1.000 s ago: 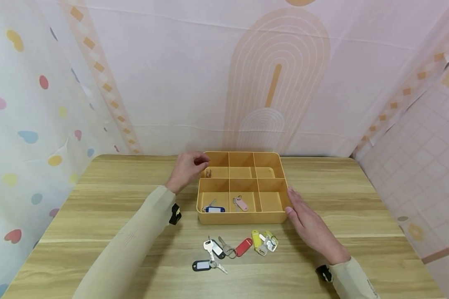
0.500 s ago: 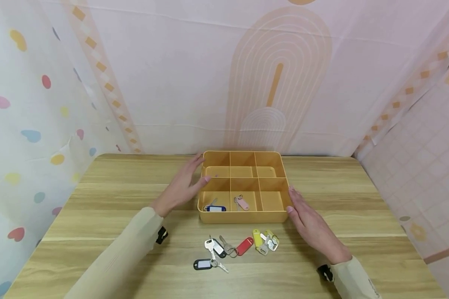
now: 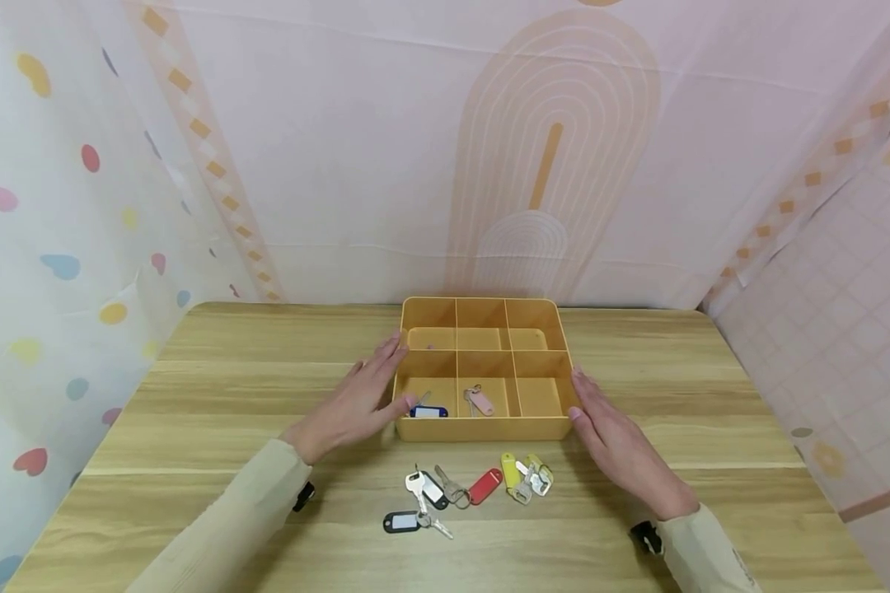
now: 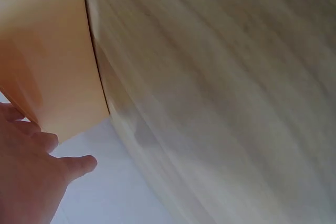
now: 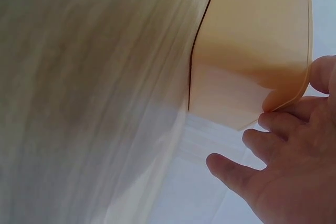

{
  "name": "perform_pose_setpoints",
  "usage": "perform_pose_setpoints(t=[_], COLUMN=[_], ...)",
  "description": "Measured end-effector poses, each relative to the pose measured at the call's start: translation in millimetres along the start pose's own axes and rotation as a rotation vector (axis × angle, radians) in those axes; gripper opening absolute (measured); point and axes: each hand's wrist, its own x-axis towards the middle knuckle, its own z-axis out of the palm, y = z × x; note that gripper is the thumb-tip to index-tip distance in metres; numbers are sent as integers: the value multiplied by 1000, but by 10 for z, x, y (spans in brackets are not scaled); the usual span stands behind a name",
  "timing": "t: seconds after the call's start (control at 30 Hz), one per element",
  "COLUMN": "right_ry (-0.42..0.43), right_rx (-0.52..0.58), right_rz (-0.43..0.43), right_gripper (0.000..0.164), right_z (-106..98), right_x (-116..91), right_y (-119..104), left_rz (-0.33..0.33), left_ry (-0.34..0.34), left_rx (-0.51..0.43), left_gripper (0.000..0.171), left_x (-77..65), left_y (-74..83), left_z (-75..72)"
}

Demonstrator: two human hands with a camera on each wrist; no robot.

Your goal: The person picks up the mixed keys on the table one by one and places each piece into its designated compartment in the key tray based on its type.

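Note:
A yellow-orange organizer box [image 3: 482, 429] with six compartments, several in front and behind, stands on the table. My left hand [image 3: 350, 412] lies along its left side, fingers extended, thumb at the front left corner. Against the right side rests my right hand [image 3: 625, 451], its fingers fairly straight. Both wrist views show fingertips at the box's outer wall. In the front left compartment lies a key with a blue tag [image 3: 428, 412]; the front middle one holds a key with a pink tag [image 3: 481, 402]. A tiny pinkish bit [image 3: 429, 347] shows in the back left compartment.
In front of the box lie keys with black tags [image 3: 402, 522], a red tag [image 3: 485, 487] and yellow tags [image 3: 509, 470], some overlapping. The wooden table [image 3: 222, 387] ends at a patterned cloth backdrop [image 3: 356, 165] behind the box.
My left hand has left the back left compartment, its fingers have straightened, and it has come nearer along the box's left side. The right hand stays in place.

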Motion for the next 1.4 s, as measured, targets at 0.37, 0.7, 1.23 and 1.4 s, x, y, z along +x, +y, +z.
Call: perform_pose_setpoints(t=[0.37, 0.7, 1.23, 1.4], right_ry=[-23, -14, 143, 145], right_rx=[20, 27, 47, 33], right_rz=[0, 31, -83, -149], right_gripper=[60, 62, 63, 62], right_z=[-10, -54, -35, -2], right_x=[28, -35, -116, -123], right_y=[-5, 14, -305, -482], left_rz=[-23, -1, 16, 17], left_ry=[-15, -30, -19, -13], left_rx=[20, 94, 95, 86], left_gripper=[87, 84, 85, 85], left_x=[-113, -81, -64, -63], left_y=[49, 89, 72, 61], left_z=[-28, -5, 22, 25])
